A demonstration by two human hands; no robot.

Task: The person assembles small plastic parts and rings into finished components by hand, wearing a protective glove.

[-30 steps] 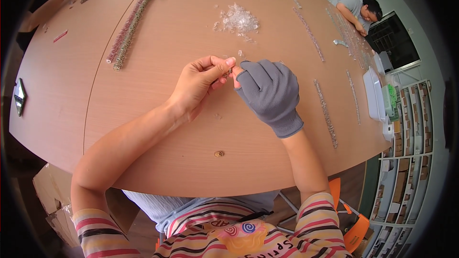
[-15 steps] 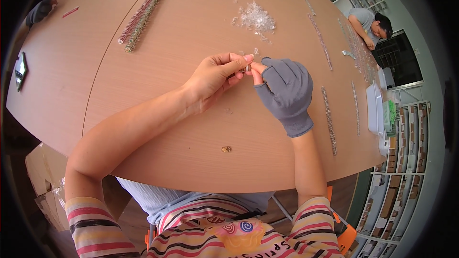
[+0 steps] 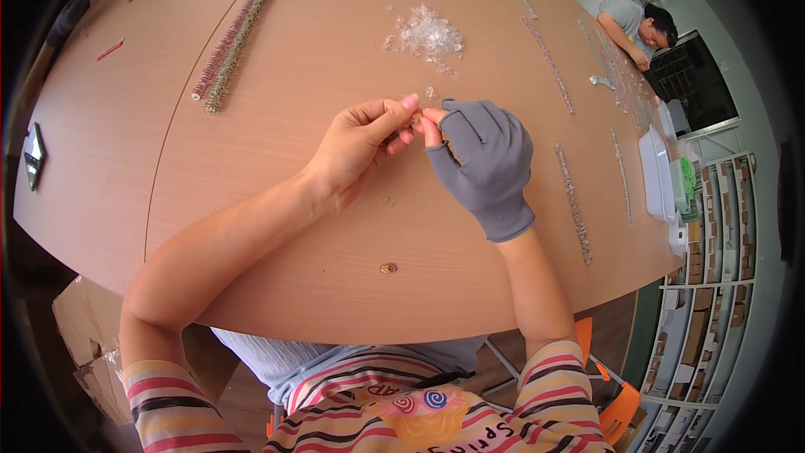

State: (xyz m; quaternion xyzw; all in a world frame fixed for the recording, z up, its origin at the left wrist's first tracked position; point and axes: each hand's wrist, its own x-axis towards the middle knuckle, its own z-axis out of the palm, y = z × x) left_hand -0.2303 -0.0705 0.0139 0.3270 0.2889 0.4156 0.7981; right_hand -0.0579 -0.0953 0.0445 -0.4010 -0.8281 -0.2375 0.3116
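Observation:
My bare left hand (image 3: pixel 359 147) and my right hand (image 3: pixel 486 159), in a grey glove that leaves the fingertips bare, meet over the middle of the table. Between their pinched fingertips is a small gold-coloured piece (image 3: pixel 416 119), mostly covered by the fingers; its exact kind is too small to make out. A similar small gold-brown piece (image 3: pixel 387 268) lies by the near table edge. Just beyond my fingers rests a clear bit (image 3: pixel 430 92), and farther back is a loose pile of clear, glassy pieces (image 3: pixel 428 33). A few tiny clear bits lie below my left hand.
Long reddish (image 3: pixel 239 33) and greenish (image 3: pixel 248 38) ridged rods lie at the far left. Thin beaded-looking strips (image 3: pixel 572 205) lie at right, near white trays (image 3: pixel 656 174). A phone-like dark object (image 3: pixel 34 156) sits far left. Another person (image 3: pixel 633 25) works at the far right.
The whole view has shifted slightly as my head moved. Both hands keep pinching the small piece together, with the fingers slightly turned around it.

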